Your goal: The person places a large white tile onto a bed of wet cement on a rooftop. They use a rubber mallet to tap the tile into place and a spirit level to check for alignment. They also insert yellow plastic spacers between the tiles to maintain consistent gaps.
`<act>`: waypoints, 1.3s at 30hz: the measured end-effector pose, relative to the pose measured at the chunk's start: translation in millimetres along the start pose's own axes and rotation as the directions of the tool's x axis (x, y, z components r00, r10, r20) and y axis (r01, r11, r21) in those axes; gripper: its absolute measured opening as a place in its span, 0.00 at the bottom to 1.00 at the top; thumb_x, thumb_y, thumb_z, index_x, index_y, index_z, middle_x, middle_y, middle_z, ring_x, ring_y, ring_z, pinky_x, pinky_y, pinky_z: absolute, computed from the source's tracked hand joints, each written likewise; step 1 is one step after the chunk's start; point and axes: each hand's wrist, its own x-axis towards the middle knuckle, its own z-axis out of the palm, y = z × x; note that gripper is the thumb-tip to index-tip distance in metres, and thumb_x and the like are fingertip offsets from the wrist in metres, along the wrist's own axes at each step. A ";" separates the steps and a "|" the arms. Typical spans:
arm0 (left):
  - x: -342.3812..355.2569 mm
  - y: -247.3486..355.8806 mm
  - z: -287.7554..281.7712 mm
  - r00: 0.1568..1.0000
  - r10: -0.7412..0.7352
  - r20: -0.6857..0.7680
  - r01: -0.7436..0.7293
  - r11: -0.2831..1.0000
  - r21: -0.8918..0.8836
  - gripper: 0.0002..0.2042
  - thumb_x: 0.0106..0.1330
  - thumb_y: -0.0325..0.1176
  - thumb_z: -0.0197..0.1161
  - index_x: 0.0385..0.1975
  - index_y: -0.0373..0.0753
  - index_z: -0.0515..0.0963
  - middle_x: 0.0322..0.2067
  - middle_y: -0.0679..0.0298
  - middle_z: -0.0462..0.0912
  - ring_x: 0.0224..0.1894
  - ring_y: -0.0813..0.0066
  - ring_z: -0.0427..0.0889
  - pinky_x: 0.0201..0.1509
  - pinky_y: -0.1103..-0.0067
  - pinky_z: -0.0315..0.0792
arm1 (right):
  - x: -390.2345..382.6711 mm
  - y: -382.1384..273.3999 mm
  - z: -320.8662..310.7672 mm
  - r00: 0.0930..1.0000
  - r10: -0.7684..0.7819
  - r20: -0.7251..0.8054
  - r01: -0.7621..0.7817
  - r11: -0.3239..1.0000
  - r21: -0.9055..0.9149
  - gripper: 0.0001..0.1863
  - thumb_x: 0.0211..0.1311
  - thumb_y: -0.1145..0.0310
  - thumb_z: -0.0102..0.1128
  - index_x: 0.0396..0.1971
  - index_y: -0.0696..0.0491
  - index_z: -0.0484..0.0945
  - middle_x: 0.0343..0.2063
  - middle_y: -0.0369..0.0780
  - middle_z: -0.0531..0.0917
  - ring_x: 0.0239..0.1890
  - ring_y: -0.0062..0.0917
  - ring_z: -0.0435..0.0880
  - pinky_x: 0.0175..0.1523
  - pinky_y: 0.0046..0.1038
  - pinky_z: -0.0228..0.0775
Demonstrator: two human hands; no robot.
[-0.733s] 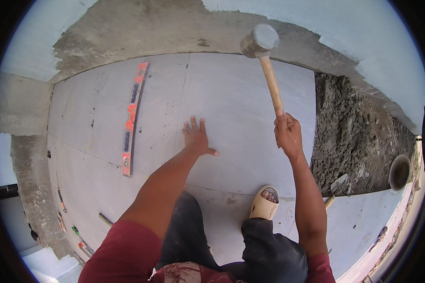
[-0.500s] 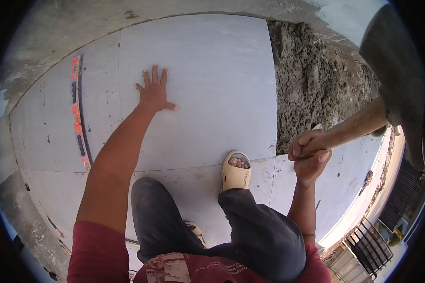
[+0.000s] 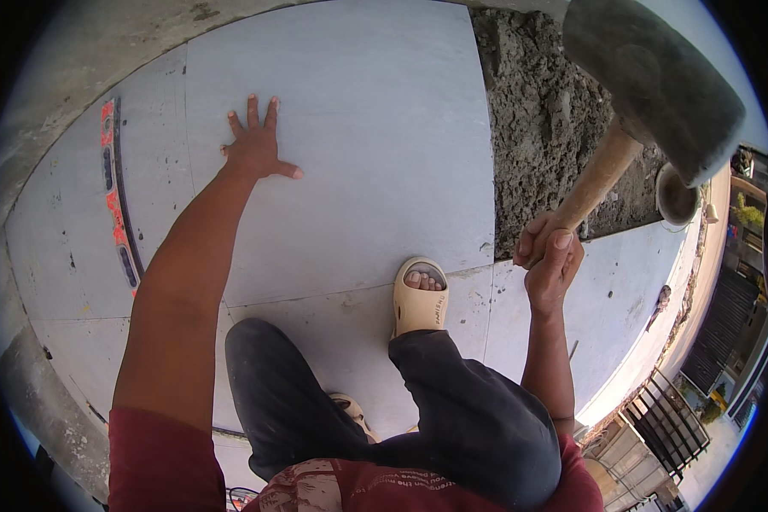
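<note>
Grey tiles (image 3: 358, 145) | lettering (image 3: 440, 311) on sandal (image 3: 414, 317), shirt (image 3: 401, 495) | right hand (image 3: 553, 264) grips mallet (image 3: 653, 90)

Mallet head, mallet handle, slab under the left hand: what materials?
Mallet head: probably rubber; dull dark grey, no metallic shine. Handle: likely wood; pale tan, matte, with darker smudges. Slab: looks like ceramic or stone tile; smooth, even grey, straight-cut edge. Can't tell which.

A grey wall (image 3: 77, 85) (rather blotchy) stands upper left, a black grille (image 3: 667, 424) lower right.
</note>
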 end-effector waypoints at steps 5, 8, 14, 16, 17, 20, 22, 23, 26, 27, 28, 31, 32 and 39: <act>-0.7 10.5 -5.7 0.999 0.053 0.012 -0.053 0.998 -0.019 0.73 0.35 0.62 0.81 0.76 0.56 0.29 0.76 0.54 0.23 0.75 0.31 0.28 0.62 0.36 0.64 | 42.7 48.3 55.9 0.950 -0.310 0.027 0.306 0.947 0.096 0.32 0.69 0.36 0.48 0.30 0.56 0.71 0.18 0.36 0.72 0.18 0.19 0.72 0.23 0.23 0.66; -1.6 9.9 -6.9 0.998 0.054 0.029 -0.053 0.998 -0.037 0.73 0.35 0.62 0.81 0.76 0.56 0.29 0.76 0.53 0.23 0.74 0.29 0.28 0.63 0.35 0.62 | 61.6 113.5 73.2 0.993 0.020 0.116 0.018 0.948 -0.317 0.28 0.73 0.41 0.47 0.25 0.52 0.69 0.13 0.32 0.68 0.13 0.16 0.68 0.19 0.22 0.63; -7.6 -3.7 -7.5 0.998 0.004 0.069 -0.002 1.000 -0.029 0.73 0.36 0.62 0.81 0.76 0.56 0.28 0.76 0.56 0.22 0.75 0.31 0.28 0.63 0.36 0.62 | 114.0 -17.7 102.0 0.990 0.019 0.140 -0.033 0.995 0.093 0.28 0.75 0.43 0.44 0.23 0.53 0.68 0.11 0.31 0.67 0.11 0.15 0.65 0.17 0.20 0.60; -6.1 0.1 -10.2 0.997 0.012 0.071 -0.010 0.999 -0.038 0.74 0.36 0.63 0.81 0.76 0.56 0.27 0.76 0.57 0.21 0.75 0.32 0.27 0.64 0.36 0.61 | 108.3 -20.7 101.3 0.986 -0.155 0.065 0.139 0.968 0.207 0.27 0.75 0.45 0.46 0.25 0.54 0.69 0.11 0.32 0.68 0.13 0.15 0.67 0.19 0.21 0.61; -6.5 0.3 -10.6 0.997 0.011 0.074 -0.008 0.999 -0.042 0.74 0.35 0.63 0.81 0.76 0.57 0.27 0.76 0.57 0.21 0.75 0.32 0.27 0.64 0.36 0.61 | 102.8 -7.6 104.5 0.980 -0.193 0.059 0.176 0.962 0.208 0.27 0.75 0.45 0.45 0.24 0.54 0.69 0.11 0.32 0.69 0.14 0.15 0.68 0.20 0.21 0.62; 0.8 18.3 -14.0 0.995 0.065 0.072 -0.061 0.997 -0.057 0.74 0.35 0.63 0.81 0.76 0.57 0.27 0.76 0.58 0.20 0.75 0.32 0.27 0.64 0.35 0.61 | 90.5 103.5 100.7 0.976 -0.207 0.073 0.214 0.971 -0.107 0.28 0.75 0.45 0.43 0.23 0.54 0.69 0.11 0.33 0.69 0.14 0.16 0.69 0.20 0.21 0.63; 0.6 6.0 -11.5 0.997 0.033 0.070 -0.030 0.998 -0.049 0.74 0.35 0.64 0.81 0.76 0.57 0.27 0.76 0.58 0.20 0.75 0.32 0.27 0.64 0.35 0.60 | 109.4 96.5 115.6 0.812 0.540 0.222 -0.400 0.792 -0.461 0.30 0.74 0.41 0.45 0.20 0.52 0.67 0.10 0.32 0.68 0.11 0.16 0.67 0.16 0.21 0.61; -1.4 3.7 -8.2 0.997 0.029 0.077 -0.026 0.998 -0.049 0.74 0.35 0.64 0.81 0.76 0.57 0.26 0.76 0.58 0.20 0.75 0.32 0.27 0.64 0.35 0.60 | 120.3 65.9 121.2 0.862 0.443 0.245 -0.349 0.871 -0.346 0.30 0.73 0.41 0.46 0.20 0.52 0.67 0.10 0.32 0.67 0.10 0.16 0.66 0.16 0.21 0.60; -7.8 -2.2 -11.4 0.996 0.017 0.085 -0.012 0.998 -0.067 0.74 0.36 0.62 0.81 0.76 0.57 0.27 0.76 0.58 0.20 0.75 0.32 0.26 0.65 0.35 0.59 | 133.0 -6.2 134.4 0.961 0.146 0.237 -0.145 0.989 -0.020 0.30 0.73 0.40 0.46 0.21 0.51 0.66 0.10 0.32 0.66 0.09 0.16 0.65 0.15 0.21 0.58; -6.9 -4.1 -11.6 0.996 0.024 0.083 -0.018 0.997 -0.075 0.73 0.36 0.62 0.81 0.76 0.57 0.27 0.76 0.58 0.20 0.75 0.32 0.26 0.65 0.35 0.58 | 133.5 -20.6 141.4 0.973 0.044 0.228 -0.059 0.996 0.061 0.30 0.73 0.40 0.46 0.22 0.51 0.65 0.10 0.32 0.66 0.10 0.16 0.65 0.15 0.21 0.58; -5.8 -3.9 -9.4 0.996 0.026 0.080 -0.019 0.996 -0.084 0.73 0.36 0.61 0.82 0.76 0.57 0.27 0.76 0.58 0.20 0.75 0.32 0.25 0.65 0.34 0.58 | 131.4 -18.3 148.0 0.976 -0.076 0.205 0.053 0.992 0.117 0.29 0.73 0.40 0.45 0.23 0.52 0.66 0.10 0.32 0.67 0.10 0.16 0.66 0.15 0.21 0.58; -6.0 3.6 -14.4 0.996 0.048 0.077 -0.040 0.993 -0.107 0.73 0.37 0.59 0.82 0.76 0.56 0.28 0.76 0.57 0.19 0.75 0.32 0.24 0.66 0.34 0.57 | 112.9 26.6 148.7 0.945 -0.289 0.152 0.271 0.954 0.127 0.29 0.74 0.41 0.45 0.24 0.53 0.66 0.11 0.33 0.68 0.10 0.16 0.66 0.15 0.22 0.58; -5.5 8.8 -18.9 0.995 0.070 0.068 -0.062 0.991 -0.117 0.73 0.37 0.59 0.82 0.76 0.56 0.28 0.76 0.57 0.19 0.75 0.33 0.24 0.66 0.34 0.56 | 107.6 68.1 149.1 0.946 -0.280 0.161 0.279 0.960 0.031 0.29 0.74 0.41 0.45 0.24 0.53 0.66 0.12 0.33 0.68 0.10 0.16 0.66 0.15 0.22 0.58; -11.4 -9.9 -8.3 0.993 0.037 0.111 -0.026 0.994 -0.102 0.74 0.36 0.61 0.82 0.76 0.55 0.27 0.76 0.54 0.18 0.74 0.31 0.23 0.66 0.35 0.56 | 141.9 -9.6 179.2 0.923 0.105 0.370 -0.091 0.994 -0.056 0.30 0.73 0.40 0.45 0.23 0.54 0.67 0.10 0.32 0.66 0.10 0.15 0.65 0.14 0.23 0.57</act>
